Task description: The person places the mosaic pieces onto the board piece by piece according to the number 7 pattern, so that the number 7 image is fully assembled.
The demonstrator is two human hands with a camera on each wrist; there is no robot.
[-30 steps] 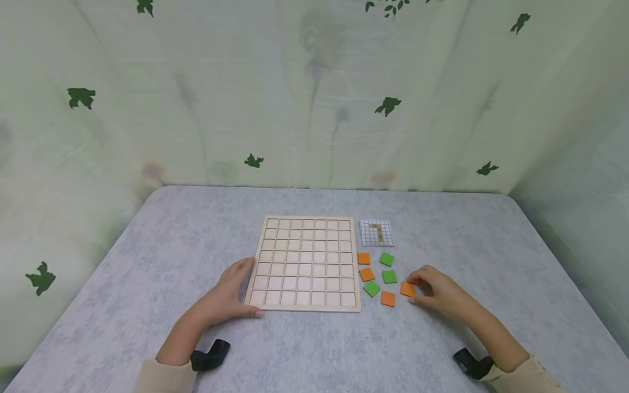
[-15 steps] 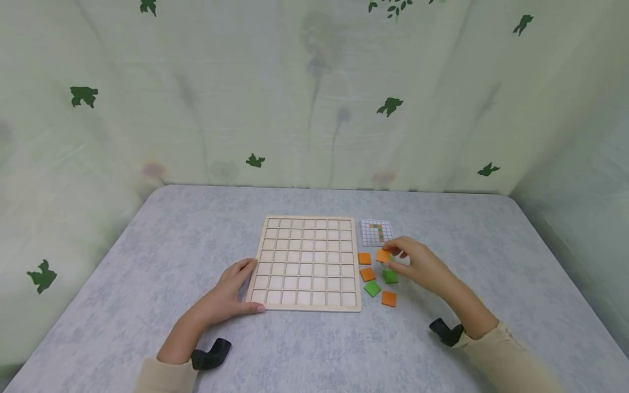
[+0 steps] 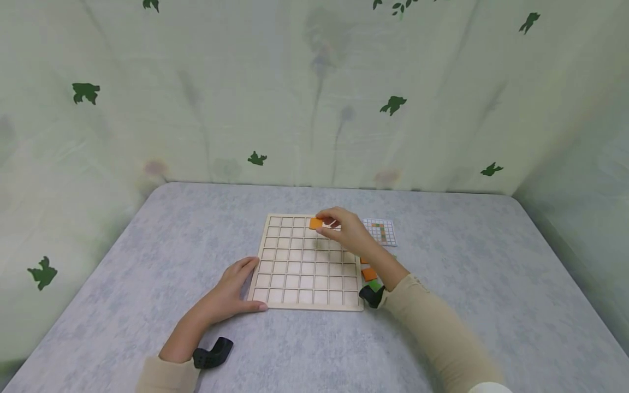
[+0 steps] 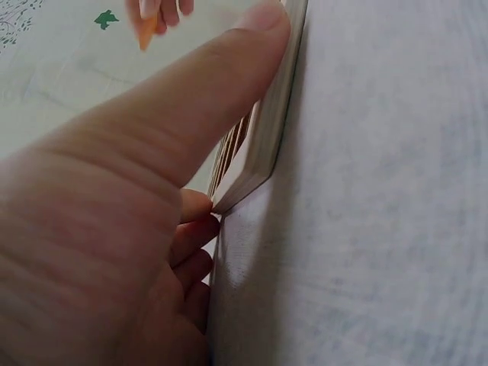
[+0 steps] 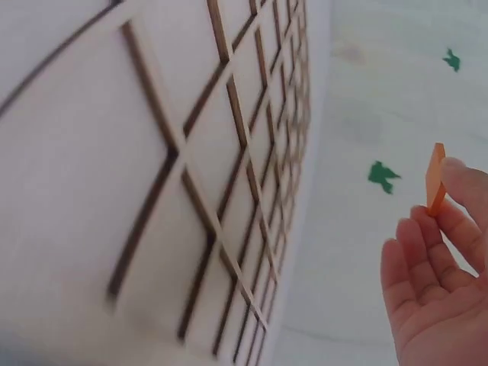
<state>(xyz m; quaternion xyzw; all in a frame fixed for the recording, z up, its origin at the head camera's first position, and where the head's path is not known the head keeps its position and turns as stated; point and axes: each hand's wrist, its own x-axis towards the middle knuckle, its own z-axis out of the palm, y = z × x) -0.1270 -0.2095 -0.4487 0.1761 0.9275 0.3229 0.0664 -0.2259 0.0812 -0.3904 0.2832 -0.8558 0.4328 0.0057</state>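
A pale wooden board (image 3: pixel 292 283) with a square grid of recesses lies flat on the table. My left hand (image 3: pixel 230 292) holds its near left corner, the thumb along the front edge and the fingers at the left side; the left wrist view shows the thumb (image 4: pixel 229 53) and bent fingertips at the frame. Over the far rows, my right hand (image 3: pixel 345 229) pinches an orange square tile (image 3: pixel 316 223) between thumb and fingers. In the right wrist view that tile (image 5: pixel 435 179) stands nearly edge-on, above the board (image 5: pixel 221 152).
Just right of the board lie loose tiles, an orange tile (image 3: pixel 369 274) and a green tile (image 3: pixel 375 285) among them, partly hidden by the right forearm. Behind them sits a small pattern card (image 3: pixel 388 225) with coloured squares on a grid. A plain curtain (image 3: pixel 206 109) closes the table's back.
My right hand has carried the orange tile from the right of the loose tiles, up past the card, and left over the board's far rows. The left hand stays at the corner.
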